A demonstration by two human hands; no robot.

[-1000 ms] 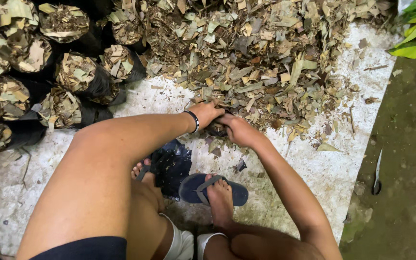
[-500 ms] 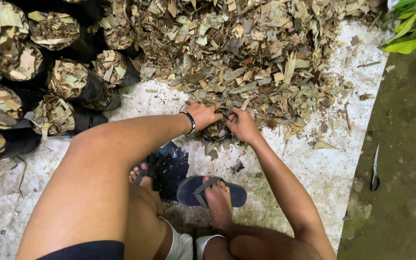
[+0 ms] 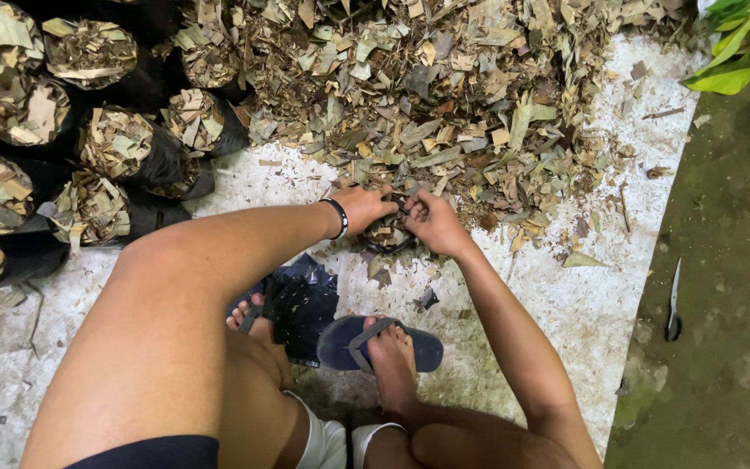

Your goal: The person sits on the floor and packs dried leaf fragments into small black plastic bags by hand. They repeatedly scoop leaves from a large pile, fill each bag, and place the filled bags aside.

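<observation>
1. Centre frame: I am gripping a small black bag (image 3: 390, 233) with both my left hand (image 3: 365, 208) and right hand (image 3: 433, 221), packing it.
2. Next, I judge, scooping more dried leaves (image 3: 444, 95) in.

An outdoor plant-nursery yard, worked at ground level. Beyond the hands spreads a heap of dry chopped leaves (image 3: 444, 95) on a rough whitish concrete slab (image 3: 583, 295). To their left stand rows of black bags packed with leaves (image 3: 123, 152); to their right lie mossy ground (image 3: 722, 330) and green foliage (image 3: 740, 43).
</observation>
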